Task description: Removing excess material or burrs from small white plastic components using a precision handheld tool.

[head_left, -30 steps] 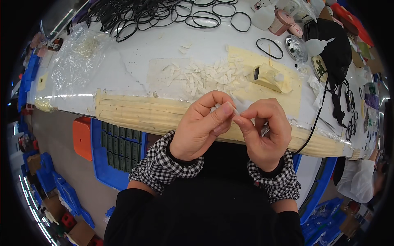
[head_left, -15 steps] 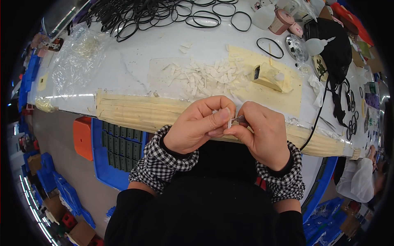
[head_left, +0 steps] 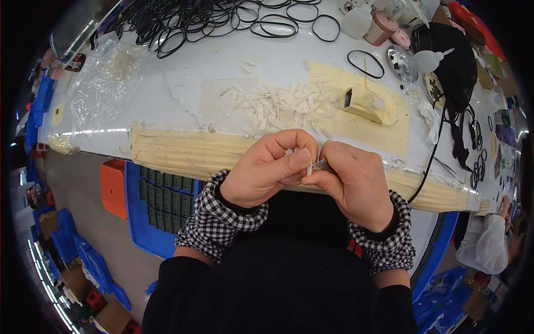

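Your right hand (head_left: 359, 181) turned inward, clamping a blade (head_left: 322, 165), your left hand (head_left: 268, 170) a likely light, bendy strip (head_left: 310, 168) by its far end.

A hand could pass along the bare lane of bench (head_left: 173, 83) between the clear plastic bag (head_left: 103, 83) and the heap of white strips (head_left: 272, 108); black loops (head_left: 189, 25) close its far end. Beyond the right hand (head_left: 359, 181) stands a yellow block (head_left: 364, 110), with a black cable (head_left: 434, 147) obstructing farther right.
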The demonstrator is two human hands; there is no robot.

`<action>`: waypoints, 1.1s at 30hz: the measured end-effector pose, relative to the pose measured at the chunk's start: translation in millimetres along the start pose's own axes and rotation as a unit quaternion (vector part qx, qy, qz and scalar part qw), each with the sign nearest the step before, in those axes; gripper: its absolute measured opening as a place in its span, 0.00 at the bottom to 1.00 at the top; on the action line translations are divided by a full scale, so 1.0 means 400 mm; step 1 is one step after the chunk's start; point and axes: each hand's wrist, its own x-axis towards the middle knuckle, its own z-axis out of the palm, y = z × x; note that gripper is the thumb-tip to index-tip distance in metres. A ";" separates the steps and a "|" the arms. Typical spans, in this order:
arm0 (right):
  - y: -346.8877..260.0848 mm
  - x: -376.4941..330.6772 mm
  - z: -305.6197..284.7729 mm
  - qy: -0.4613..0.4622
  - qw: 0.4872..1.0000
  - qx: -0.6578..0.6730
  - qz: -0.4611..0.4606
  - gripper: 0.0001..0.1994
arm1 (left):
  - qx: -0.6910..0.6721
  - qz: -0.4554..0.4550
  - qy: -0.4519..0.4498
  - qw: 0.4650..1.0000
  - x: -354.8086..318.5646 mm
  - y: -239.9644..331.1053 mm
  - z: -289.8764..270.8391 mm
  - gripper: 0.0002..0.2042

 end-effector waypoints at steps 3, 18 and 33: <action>-0.002 0.001 -0.002 -0.005 1.000 0.004 0.000 0.16 | -0.002 0.000 0.000 1.000 0.001 0.001 0.001 0.08; 0.000 -0.001 0.001 -0.013 1.000 0.017 -0.003 0.15 | -0.015 0.006 -0.001 1.000 0.001 -0.006 -0.002 0.08; 0.004 -0.005 -0.005 -0.043 0.998 0.041 0.005 0.15 | -0.028 0.026 -0.006 0.999 0.002 -0.015 0.001 0.08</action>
